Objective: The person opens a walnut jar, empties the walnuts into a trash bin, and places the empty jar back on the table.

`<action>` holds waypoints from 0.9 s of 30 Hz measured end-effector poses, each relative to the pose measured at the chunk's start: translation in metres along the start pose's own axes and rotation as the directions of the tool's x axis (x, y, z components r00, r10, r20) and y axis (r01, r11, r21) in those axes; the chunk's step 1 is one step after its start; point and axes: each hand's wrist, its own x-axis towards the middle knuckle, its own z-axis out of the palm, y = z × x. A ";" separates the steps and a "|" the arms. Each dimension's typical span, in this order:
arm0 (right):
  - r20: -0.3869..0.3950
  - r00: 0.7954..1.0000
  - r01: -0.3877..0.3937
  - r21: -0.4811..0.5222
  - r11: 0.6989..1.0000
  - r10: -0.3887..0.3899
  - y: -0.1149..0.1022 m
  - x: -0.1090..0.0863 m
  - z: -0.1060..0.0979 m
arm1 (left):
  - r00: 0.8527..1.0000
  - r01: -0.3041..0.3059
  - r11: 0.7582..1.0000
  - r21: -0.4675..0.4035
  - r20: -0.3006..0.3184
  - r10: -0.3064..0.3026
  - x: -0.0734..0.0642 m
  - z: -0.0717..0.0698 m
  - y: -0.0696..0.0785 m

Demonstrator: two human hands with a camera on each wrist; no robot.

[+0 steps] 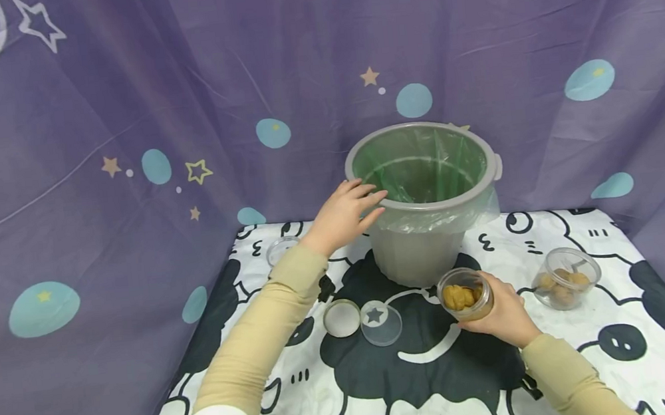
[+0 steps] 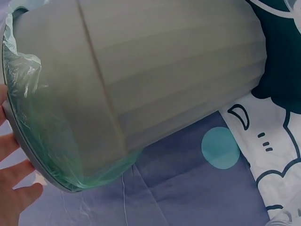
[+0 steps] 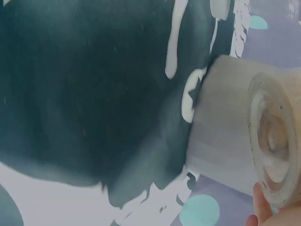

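My left hand [image 1: 342, 218] is at the near left rim of a grey bin [image 1: 420, 246], its fingers spread and extended. In the left wrist view the fingers [image 2: 16, 174] lie right at that rim. A green, see-through bag [image 1: 424, 165] lines the bin and folds over its edge. To the right, my right hand [image 1: 501, 308] grips a clear lidless jar [image 1: 464, 294] holding yellow-brown lumps [image 1: 460, 297]. Its mouth tips toward the head camera. The right wrist view shows the jar's round base [image 3: 273, 141], with a fingertip against it.
A second clear jar [image 1: 566, 278] with several brown lumps stands at the right. Two round lids, one gold-rimmed [image 1: 342, 318] and one clear [image 1: 382, 325], lie before the bin. Behind my left forearm is a clear round piece [image 1: 281, 249]. A purple curtain [image 1: 293, 51] hangs behind the table.
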 end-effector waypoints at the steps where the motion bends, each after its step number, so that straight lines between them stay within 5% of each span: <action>1: -0.002 1.000 -0.001 -0.004 1.000 0.001 -0.001 0.000 -0.003 | 1.000 -0.005 1.000 0.000 0.001 0.005 0.001 0.000 0.000; 11: -0.063 0.998 0.021 -0.028 0.999 -0.023 -0.010 0.010 -0.048 | 0.996 -0.079 0.997 0.001 -0.038 0.079 0.004 0.004 -0.004; 27: -0.168 0.983 0.073 -0.016 0.997 -0.075 -0.042 0.038 -0.123 | 0.996 -0.083 0.996 -0.022 -0.039 0.082 0.005 0.004 -0.005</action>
